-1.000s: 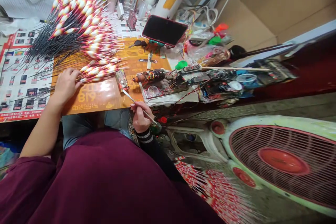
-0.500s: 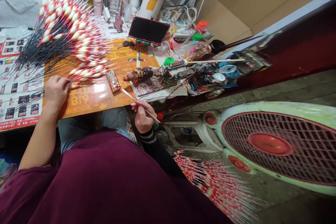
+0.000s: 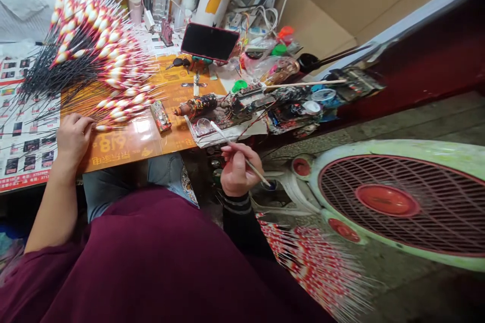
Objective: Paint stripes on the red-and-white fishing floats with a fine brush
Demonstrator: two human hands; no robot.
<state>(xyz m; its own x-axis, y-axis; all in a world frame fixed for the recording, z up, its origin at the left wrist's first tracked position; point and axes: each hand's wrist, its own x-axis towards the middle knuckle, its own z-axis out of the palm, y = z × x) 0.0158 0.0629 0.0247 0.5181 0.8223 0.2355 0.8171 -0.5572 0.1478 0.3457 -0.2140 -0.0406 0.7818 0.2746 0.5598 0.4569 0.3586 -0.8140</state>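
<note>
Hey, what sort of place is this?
Probably a small workshop for hand-painting fishing floats. A big bunch of red-and-white floats on thin black stems lies on the bench, the right hand holds a fine paintbrush, and paint-smeared tools crowd beside it.

Beside the left hand [image 3: 74, 144], fishing floats [image 3: 121, 110] show red-and-white bands on black stems; the right hand [image 3: 237, 171] holds a white-handled brush [image 3: 227, 139], and right of it a pale green fan [image 3: 364, 147] has a red hub [image 3: 387, 200].
</note>
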